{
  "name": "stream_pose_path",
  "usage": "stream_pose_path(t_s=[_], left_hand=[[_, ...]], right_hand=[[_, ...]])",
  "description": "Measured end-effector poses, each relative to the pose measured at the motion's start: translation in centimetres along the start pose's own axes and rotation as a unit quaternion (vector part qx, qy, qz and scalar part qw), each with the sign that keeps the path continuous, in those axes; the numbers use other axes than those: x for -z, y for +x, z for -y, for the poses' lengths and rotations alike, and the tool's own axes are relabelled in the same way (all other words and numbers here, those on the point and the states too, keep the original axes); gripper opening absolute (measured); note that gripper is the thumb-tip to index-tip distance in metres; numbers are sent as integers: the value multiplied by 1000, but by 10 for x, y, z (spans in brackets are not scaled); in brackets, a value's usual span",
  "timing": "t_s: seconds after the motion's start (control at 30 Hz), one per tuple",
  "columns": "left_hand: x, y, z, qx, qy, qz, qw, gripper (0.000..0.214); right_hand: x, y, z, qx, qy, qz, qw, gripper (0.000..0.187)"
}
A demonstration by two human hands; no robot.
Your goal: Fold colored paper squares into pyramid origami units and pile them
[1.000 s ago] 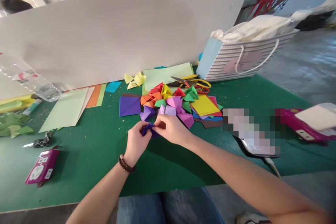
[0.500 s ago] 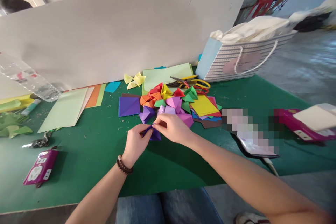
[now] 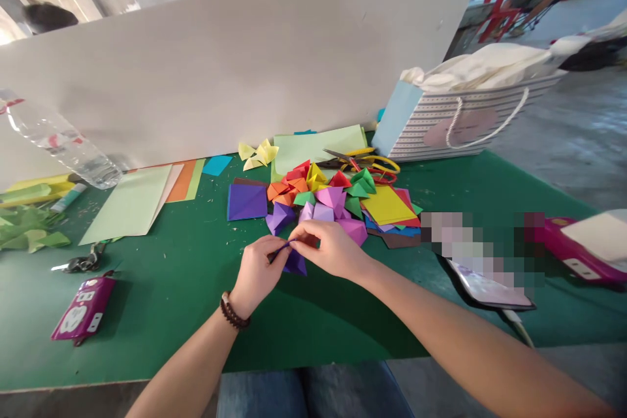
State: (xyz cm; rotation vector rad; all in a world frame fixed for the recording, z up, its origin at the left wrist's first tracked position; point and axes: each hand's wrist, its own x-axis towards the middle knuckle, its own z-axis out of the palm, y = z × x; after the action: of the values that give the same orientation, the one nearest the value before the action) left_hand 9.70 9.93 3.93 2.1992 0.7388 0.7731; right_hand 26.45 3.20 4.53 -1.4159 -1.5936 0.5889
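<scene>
Both my hands meet over the green table (image 3: 161, 313) and pinch one small dark purple folded paper piece (image 3: 295, 262). My left hand (image 3: 258, 271), with a bead bracelet on the wrist, grips its left side. My right hand (image 3: 329, 247) pinches its top edge with thumb and forefinger. Just beyond my fingers lies a pile of folded paper pieces (image 3: 323, 192) in red, orange, yellow, green and violet. A flat purple square (image 3: 246, 202) lies left of the pile.
A white board (image 3: 235, 72) stands along the back. Scissors (image 3: 365, 161) and a striped gift bag (image 3: 455, 121) are behind the pile. Light green sheets (image 3: 130, 202), a plastic bottle (image 3: 59, 144) and a magenta power strip (image 3: 81, 317) are at left. A phone (image 3: 490, 287) lies at right.
The purple piece has been worked between my fingers and now hangs lower under my right hand. The view has shifted slightly; my hands stay at the same spot.
</scene>
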Motion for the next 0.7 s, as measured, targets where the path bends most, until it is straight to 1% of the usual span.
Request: stream_pose_path(t_s=[0.03,0.07,0.13,0.2,0.27,0.37,0.43,0.5,0.53,0.6,0.7], left_hand=[[0,0,0,1,-5,-6,1000,12],[-1,-1,-1,5,-17,-15,1000,15],[-2,-2,-1,13,-56,-41,998,30],[-3,-3,0,13,-85,-69,994,38],[-2,-1,4,-8,-46,-88,995,32],[6,8,18,-35,72,-116,990,24],[15,17,32,-25,103,-138,985,23],[23,26,48,0,129,-161,978,28],[25,30,55,11,143,-162,976,27],[27,36,68,25,169,-144,975,28],[26,38,75,41,200,-124,971,30]], right_hand=[[3,0,1,-3,3,-6,1000,5],[6,1,1,-8,3,-19,1000,6],[12,1,2,-20,2,-54,998,7],[15,2,3,-26,4,-74,997,9],[16,2,3,-19,6,-76,997,9],[17,3,3,-10,-1,-77,997,8],[18,3,2,-10,-3,-77,997,8],[18,4,-1,-8,-2,-74,997,8],[17,4,-2,-6,2,-70,998,8],[15,4,-3,-1,11,-59,998,8],[12,2,-4,0,15,-48,999,9]])
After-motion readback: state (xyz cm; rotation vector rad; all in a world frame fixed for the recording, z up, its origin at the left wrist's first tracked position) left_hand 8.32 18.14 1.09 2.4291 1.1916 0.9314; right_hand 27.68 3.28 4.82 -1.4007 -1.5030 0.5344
